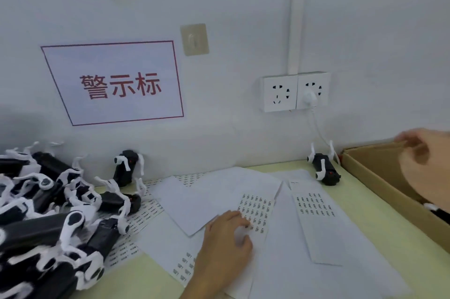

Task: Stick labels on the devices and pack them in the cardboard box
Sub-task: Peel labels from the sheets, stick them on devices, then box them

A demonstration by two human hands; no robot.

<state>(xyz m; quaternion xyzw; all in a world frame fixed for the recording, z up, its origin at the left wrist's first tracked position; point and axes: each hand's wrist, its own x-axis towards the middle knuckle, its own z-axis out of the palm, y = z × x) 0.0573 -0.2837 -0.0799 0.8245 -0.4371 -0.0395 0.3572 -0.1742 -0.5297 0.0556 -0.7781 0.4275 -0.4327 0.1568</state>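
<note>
Cardboard box (379, 177) runs lengthwise away from the wall; right hand (428, 152) blurred, grip unclear; left hand (226, 240) fingertips press label sheet (258, 211)

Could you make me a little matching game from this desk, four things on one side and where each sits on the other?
Things:
1. pile of devices
2. cardboard box
3. left hand
4. white plug

Places:
A. in the wall socket
B. right edge of the desk
C. on a label sheet
D. left side of the desk

Pairs: 1-D, 2-B, 3-C, 4-A
</note>
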